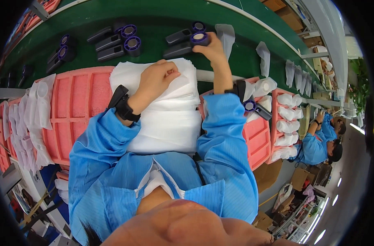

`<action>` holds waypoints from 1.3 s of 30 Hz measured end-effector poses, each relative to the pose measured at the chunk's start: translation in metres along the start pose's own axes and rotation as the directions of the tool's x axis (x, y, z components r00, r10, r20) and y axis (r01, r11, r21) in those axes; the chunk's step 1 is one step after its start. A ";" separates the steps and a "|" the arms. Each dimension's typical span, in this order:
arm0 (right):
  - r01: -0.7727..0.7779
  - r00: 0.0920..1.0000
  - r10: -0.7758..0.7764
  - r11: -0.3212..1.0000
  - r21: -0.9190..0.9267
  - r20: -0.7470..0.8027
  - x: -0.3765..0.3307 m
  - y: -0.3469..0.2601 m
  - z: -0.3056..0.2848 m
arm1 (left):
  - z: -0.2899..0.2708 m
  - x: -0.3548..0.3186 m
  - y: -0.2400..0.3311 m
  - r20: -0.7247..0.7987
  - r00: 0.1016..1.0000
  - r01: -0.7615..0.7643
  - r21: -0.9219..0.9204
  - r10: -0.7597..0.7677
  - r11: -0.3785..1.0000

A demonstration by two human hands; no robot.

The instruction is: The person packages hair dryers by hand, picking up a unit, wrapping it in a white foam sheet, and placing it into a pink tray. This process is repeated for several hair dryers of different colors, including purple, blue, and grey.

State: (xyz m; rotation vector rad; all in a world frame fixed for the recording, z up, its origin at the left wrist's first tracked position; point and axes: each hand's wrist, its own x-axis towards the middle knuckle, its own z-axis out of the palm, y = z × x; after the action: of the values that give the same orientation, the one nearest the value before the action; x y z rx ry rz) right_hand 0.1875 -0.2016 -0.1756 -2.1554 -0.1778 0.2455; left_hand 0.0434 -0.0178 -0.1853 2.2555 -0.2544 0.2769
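Observation:
My right hand (211,49) reaches to the green bench and grips the round, purple-ringed head of a dark grey handheld device (179,50) shaped like a hair dryer. Its handle points left. Just behind it lies a second such device (179,37). My left hand (156,82) is over a thick stack of white foam sleeves (166,127) in front of my chest. The fingers are curled in with the tips close together; whether they pinch a sleeve is hidden.
More purple-ringed devices (109,43) lie along the green bench (154,20) to the left. Pink compartment trays (78,94) flank the stack, some with white-wrapped pieces (287,125). Wrapped pieces (263,57) also lie on the bench at right. Co-workers in blue (316,147) are farther right.

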 end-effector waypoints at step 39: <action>0.664 0.587 -0.693 0.708 -0.240 -0.418 -0.093 -0.091 0.056 | -0.067 -0.011 0.060 -0.275 0.960 -0.078 -0.116 0.044 0.990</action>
State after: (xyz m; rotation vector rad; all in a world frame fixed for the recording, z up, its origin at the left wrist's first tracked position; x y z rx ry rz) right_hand 0.0802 -0.1266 -0.1203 -1.9631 -0.7120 -0.7607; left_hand 0.0085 -0.0035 -0.1028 2.0582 -0.1902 0.5826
